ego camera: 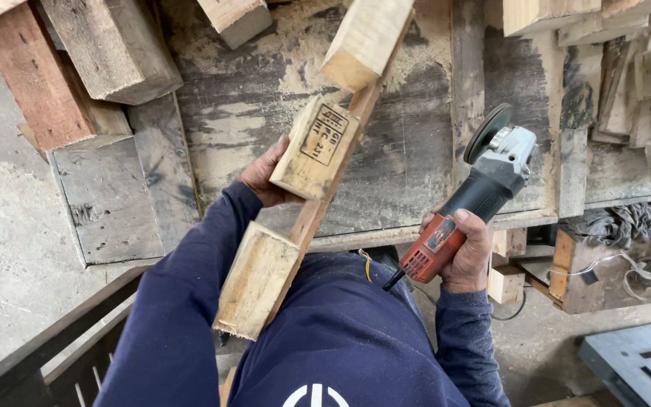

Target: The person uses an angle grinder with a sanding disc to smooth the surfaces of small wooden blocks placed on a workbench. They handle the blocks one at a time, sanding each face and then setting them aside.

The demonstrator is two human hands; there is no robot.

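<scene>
On the middle pale block [316,147], a black rectangular stamp [324,134].

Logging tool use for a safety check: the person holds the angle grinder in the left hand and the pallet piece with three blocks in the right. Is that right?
Not quite: the hands are swapped. The head view shows the right hand gripping the angle grinder by its body, disc raised over the workbench. The left hand holds the pallet piece, which does carry three blocks.

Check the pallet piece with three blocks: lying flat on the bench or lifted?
Lifted and tilted: the left hand grips the pallet piece at its middle block, lower end against the person's body.
</scene>
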